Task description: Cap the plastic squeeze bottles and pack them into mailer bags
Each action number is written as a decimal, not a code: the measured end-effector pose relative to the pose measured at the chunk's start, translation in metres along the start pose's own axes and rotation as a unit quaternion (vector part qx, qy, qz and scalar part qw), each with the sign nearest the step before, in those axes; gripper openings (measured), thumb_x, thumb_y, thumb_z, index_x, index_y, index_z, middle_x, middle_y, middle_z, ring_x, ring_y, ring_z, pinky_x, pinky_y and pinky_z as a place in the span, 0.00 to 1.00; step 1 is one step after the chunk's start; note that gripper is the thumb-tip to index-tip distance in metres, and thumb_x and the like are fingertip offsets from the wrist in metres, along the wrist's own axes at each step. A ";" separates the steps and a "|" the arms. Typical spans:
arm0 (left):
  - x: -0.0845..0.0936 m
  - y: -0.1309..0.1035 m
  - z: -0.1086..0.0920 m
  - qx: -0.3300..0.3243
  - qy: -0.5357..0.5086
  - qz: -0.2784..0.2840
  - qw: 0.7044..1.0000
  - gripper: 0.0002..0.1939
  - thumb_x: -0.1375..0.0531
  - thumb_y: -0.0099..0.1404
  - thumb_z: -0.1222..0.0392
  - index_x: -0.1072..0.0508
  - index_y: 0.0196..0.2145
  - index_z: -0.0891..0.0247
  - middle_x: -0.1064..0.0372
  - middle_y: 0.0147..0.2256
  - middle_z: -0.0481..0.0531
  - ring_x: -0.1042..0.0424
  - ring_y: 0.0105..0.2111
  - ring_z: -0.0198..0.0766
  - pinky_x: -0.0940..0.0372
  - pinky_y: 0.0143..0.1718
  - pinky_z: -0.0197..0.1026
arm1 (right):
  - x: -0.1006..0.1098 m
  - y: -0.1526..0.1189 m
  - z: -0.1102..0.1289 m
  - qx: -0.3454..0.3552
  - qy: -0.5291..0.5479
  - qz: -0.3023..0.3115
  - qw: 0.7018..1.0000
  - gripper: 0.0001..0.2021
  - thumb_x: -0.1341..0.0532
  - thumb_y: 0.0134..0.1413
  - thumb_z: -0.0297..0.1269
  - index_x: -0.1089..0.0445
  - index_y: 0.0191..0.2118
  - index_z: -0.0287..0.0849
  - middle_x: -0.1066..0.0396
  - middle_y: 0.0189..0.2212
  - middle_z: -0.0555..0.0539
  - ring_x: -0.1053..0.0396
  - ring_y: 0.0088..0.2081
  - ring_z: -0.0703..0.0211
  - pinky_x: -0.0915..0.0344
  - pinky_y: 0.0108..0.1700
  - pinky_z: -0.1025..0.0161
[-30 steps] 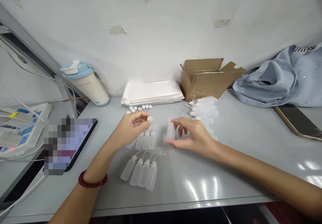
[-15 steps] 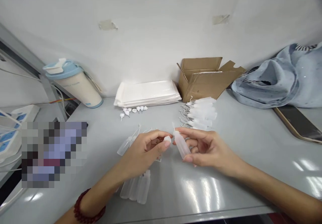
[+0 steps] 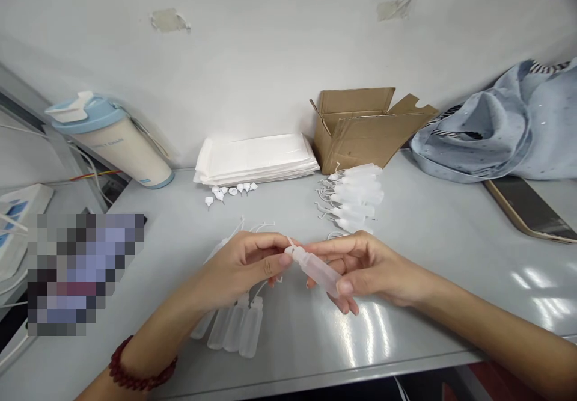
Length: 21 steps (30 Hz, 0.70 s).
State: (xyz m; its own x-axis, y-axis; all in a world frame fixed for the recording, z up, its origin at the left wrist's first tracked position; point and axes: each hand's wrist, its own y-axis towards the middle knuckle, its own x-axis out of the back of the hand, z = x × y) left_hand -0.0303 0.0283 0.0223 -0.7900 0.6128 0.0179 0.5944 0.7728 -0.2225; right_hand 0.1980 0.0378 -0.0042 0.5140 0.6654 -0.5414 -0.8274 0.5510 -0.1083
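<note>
Held tilted in my right hand (image 3: 374,269) is a small translucent plastic squeeze bottle (image 3: 321,273), its neck pointing up and left. My right thumb presses near its base while the fingers lie behind it. My left hand (image 3: 247,266) pinches a small white cap (image 3: 289,251) right at the bottle's neck; whether the cap is seated there I cannot tell. Under and below my left hand lie several similar bottles (image 3: 250,332), partly covered by it. Another group of bottles with thin curled white strips (image 3: 358,193) lies beyond my right hand.
Several small white needle-tipped caps (image 3: 233,191) lie before a stack of white packets (image 3: 256,160). An open cardboard box (image 3: 360,139) stands by the wall. A tumbler (image 3: 126,148) and a pixelated area (image 3: 85,275) are left; blue cloth (image 3: 496,130) and a phone (image 3: 532,208) are right.
My hands have come together, bringing the cap to the bottle's neck. The bottle has tipped further to the left. The whole view has shifted slightly.
</note>
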 end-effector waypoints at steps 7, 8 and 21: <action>-0.002 -0.001 0.001 0.005 0.036 -0.025 0.999 0.11 0.45 0.67 0.55 0.25 0.38 0.63 0.34 0.30 0.48 0.40 0.29 0.32 0.42 0.30 0.35 | 0.001 0.002 -0.003 0.006 -0.008 0.001 1.000 0.20 0.37 0.52 0.27 0.31 0.52 0.44 0.25 0.33 0.48 0.28 0.24 0.68 0.32 0.24 0.71; -0.002 -0.001 0.001 0.004 0.037 -0.024 0.999 0.11 0.45 0.67 0.55 0.25 0.38 0.63 0.34 0.30 0.48 0.41 0.28 0.32 0.43 0.29 0.35 | 0.001 0.002 -0.003 0.007 -0.006 0.003 1.000 0.20 0.37 0.52 0.27 0.31 0.52 0.44 0.25 0.33 0.48 0.28 0.24 0.68 0.32 0.24 0.71; 0.004 -0.005 0.004 0.002 -0.004 -0.058 0.998 0.09 0.41 0.64 0.56 0.23 0.37 0.59 0.35 0.28 0.46 0.40 0.27 0.30 0.40 0.27 0.32 | 0.001 0.005 -0.004 0.013 0.016 -0.065 0.998 0.11 0.38 0.54 0.31 0.27 0.44 0.36 0.24 0.28 0.46 0.27 0.22 0.66 0.32 0.23 0.71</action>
State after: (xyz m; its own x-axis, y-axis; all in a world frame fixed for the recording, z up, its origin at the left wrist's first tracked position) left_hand -0.0369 0.0256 0.0193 -0.8552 0.5171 0.0355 0.4974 0.8381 -0.2240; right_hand 0.1933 0.0392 -0.0080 0.6080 0.5717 -0.5509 -0.7486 0.6440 -0.1578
